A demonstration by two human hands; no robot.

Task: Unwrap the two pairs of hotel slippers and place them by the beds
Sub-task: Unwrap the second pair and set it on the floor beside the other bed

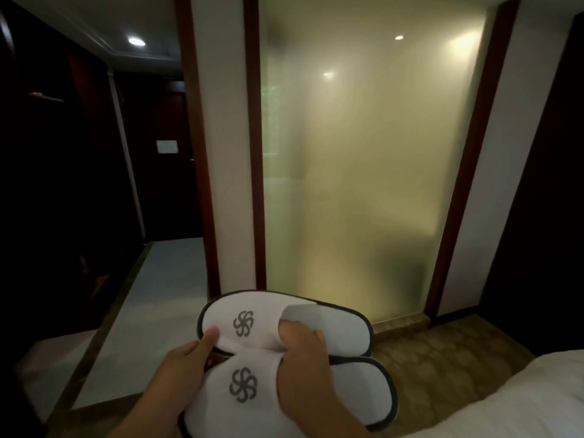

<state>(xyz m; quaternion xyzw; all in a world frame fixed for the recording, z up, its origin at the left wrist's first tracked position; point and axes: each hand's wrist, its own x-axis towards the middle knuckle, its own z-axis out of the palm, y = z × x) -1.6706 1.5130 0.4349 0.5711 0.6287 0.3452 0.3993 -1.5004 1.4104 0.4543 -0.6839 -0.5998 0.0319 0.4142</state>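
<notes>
I hold a pair of white hotel slippers with dark trim and a grey swirl logo in front of me, no wrapper visible on them. The far slipper (331, 324) lies above the near slipper (357, 390), toes pointing left. My left hand (186, 361) grips the toe end of the pair, thumb on the far slipper's upper. My right hand (303, 358) has its fingers curled into the slipper openings and holds both. A second pair is not in view.
A bed with white linen (518, 403) fills the lower right corner. Ahead stands a frosted glass panel (363, 169) in a dark wood frame. Patterned carpet (442, 352) lies below it. A dark corridor with a pale floor (151, 295) runs off to the left.
</notes>
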